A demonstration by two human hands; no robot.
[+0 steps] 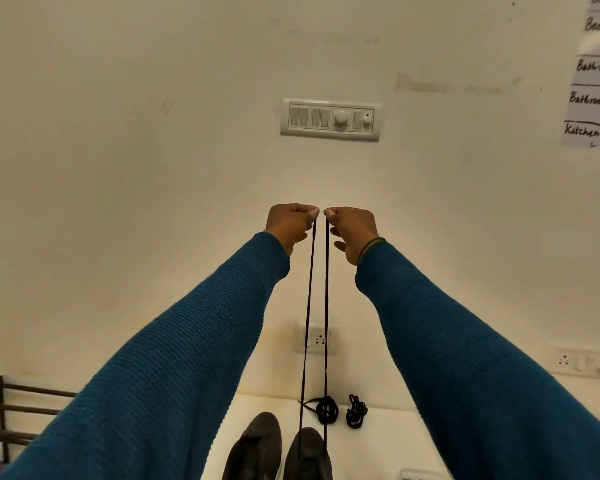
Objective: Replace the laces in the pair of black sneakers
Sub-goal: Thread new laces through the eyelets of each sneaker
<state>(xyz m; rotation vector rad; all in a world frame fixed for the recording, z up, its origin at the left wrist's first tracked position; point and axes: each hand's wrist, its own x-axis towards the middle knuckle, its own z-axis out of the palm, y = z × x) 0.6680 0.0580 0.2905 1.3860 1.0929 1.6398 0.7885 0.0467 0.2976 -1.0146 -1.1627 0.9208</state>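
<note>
I hold both hands up before the wall, knuckles nearly touching. My left hand (pixel 290 225) pinches one end of the black lace (pixel 309 306) and my right hand (pixel 352 230) pinches the other. Both strands run taut down to the right-hand black sneaker (pixel 309 452), just beside the left-hand sneaker (pixel 257 445) on a white surface (pixel 388 445). A coiled lace (pixel 327 409) and a second lace bundle (pixel 356 411) lie just beyond.

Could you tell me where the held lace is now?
Head view, centre: the lace rises from the right-hand sneaker to the left hand and right hand, each pinching one end.
</note>
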